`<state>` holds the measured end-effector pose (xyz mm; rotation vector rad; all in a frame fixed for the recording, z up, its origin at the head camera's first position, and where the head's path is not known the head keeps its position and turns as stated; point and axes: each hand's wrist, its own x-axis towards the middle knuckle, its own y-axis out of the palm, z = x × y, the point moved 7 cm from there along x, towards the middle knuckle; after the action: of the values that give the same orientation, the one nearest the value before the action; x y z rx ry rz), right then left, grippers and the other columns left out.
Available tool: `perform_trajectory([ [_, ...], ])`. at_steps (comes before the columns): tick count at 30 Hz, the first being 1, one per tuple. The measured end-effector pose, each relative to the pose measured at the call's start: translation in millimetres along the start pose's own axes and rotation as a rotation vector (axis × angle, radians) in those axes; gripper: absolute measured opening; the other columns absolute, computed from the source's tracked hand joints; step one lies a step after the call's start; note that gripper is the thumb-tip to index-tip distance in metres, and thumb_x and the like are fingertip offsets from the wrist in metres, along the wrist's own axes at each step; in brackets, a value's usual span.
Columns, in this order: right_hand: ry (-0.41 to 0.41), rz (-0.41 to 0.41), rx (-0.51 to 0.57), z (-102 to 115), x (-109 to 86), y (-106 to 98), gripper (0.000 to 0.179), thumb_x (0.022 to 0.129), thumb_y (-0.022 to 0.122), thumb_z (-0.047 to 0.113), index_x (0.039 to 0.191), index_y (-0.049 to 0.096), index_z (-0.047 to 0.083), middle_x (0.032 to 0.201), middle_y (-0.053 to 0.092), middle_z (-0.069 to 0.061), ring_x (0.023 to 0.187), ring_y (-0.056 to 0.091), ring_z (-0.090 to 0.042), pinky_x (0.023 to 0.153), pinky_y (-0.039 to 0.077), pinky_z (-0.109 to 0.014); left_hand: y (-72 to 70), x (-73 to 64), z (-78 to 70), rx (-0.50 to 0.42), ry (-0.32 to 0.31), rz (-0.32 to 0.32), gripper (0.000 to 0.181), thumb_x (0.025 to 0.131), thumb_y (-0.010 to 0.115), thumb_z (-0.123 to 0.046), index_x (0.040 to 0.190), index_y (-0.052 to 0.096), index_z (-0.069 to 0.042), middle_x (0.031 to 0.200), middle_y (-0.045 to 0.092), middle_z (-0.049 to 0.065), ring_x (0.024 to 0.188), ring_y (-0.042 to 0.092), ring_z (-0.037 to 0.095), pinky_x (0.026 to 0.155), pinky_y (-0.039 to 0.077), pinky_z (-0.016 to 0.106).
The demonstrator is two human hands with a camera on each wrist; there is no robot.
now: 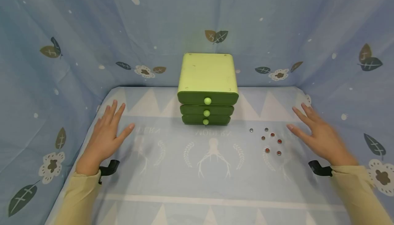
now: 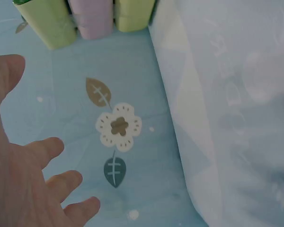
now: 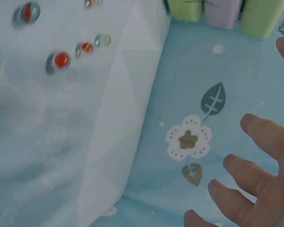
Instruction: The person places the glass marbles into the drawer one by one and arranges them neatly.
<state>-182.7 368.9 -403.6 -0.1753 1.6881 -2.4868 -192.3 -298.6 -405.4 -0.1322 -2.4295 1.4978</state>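
My left hand [image 1: 104, 134] hovers over the left side of the table, fingers extended and thumb spread, holding nothing. Over the right side, my right hand [image 1: 321, 136] is likewise spread, with nothing in it. Several small glass marbles lie loosely grouped on the cloth just left of the right hand, among them a red one [image 1: 267, 150] and a clear one [image 1: 251, 130]. A red marble [image 3: 62, 60] also shows in the right wrist view. Between the hands, at the back, stands a small green chest [image 1: 207, 73] with three drawers, each pushed in and fitted with a round knob [image 1: 207, 101].
A pale patterned cloth [image 1: 172, 184] covers the table. Blue printed curtains [image 1: 147, 23] hang behind it and along both sides. In the left wrist view, the chest's side [image 2: 92, 19] shows light green and lilac drawer bodies.
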Motion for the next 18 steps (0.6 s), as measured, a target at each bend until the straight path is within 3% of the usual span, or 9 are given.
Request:
perform_trajectory([
  [5,-0.007,-0.032,0.115,13.5,-4.9,2.6,0.078,0.111,0.066,0.047,0.176,0.026,0.032,0.183,0.011,-0.004,0.154,0.026,-0.063,0.104,0.030,-0.088,-0.5,5.6,-10.6,-0.093,0.023,-0.013,0.081,0.116,0.058,-0.042,0.178,0.013,-0.014,0.183,0.000,0.013,0.166,0.002,0.046,0.119,0.020,0.086],
  [9,-0.041,-0.088,0.195,28.6,-5.8,3.0,0.073,0.110,0.070,0.041,0.174,0.034,0.033,0.180,0.025,-0.004,0.154,0.033,-0.057,0.112,0.033,-0.083,-0.6,11.6,-19.4,-0.179,0.029,-0.019,0.079,0.116,0.058,-0.038,0.178,0.013,-0.016,0.183,0.003,0.011,0.166,0.009,0.046,0.120,0.021,0.083],
  [12,-0.080,-0.134,0.257,42.4,-5.7,2.5,0.067,0.110,0.071,0.034,0.170,0.042,0.031,0.175,0.036,-0.004,0.154,0.041,-0.047,0.123,0.044,-0.043,-0.8,16.8,-25.7,-0.230,0.024,-0.029,0.078,0.116,0.059,-0.038,0.178,0.016,-0.017,0.182,0.011,0.012,0.165,0.015,0.045,0.124,0.021,0.079],
  [15,-0.100,-0.166,0.314,55.3,-6.1,2.9,0.061,0.110,0.072,0.028,0.167,0.049,0.029,0.170,0.045,-0.004,0.153,0.046,-0.033,0.107,0.041,-0.004,-1.0,21.0,-30.4,-0.263,0.005,-0.038,0.077,0.115,0.060,-0.039,0.177,0.020,-0.016,0.180,0.020,0.016,0.164,0.020,0.045,0.124,0.024,0.077],
  [16,-0.103,-0.171,0.323,59.4,-6.4,3.4,0.060,0.111,0.071,0.028,0.166,0.050,0.029,0.169,0.046,-0.004,0.153,0.047,-0.029,0.101,0.037,0.002,-1.1,22.1,-31.9,-0.276,-0.001,-0.042,0.077,0.115,0.060,-0.039,0.177,0.022,-0.015,0.179,0.022,0.017,0.163,0.022,0.046,0.123,0.026,0.077],
  [18,-0.096,-0.176,0.339,66.8,-7.4,5.1,0.058,0.111,0.070,0.028,0.166,0.051,0.030,0.167,0.050,-0.004,0.148,0.053,-0.019,0.096,0.043,-0.001,-0.8,24.3,-35.0,-0.301,-0.001,-0.047,0.075,0.115,0.060,-0.038,0.176,0.024,-0.014,0.177,0.027,0.019,0.160,0.027,0.049,0.120,0.030,0.078],
])
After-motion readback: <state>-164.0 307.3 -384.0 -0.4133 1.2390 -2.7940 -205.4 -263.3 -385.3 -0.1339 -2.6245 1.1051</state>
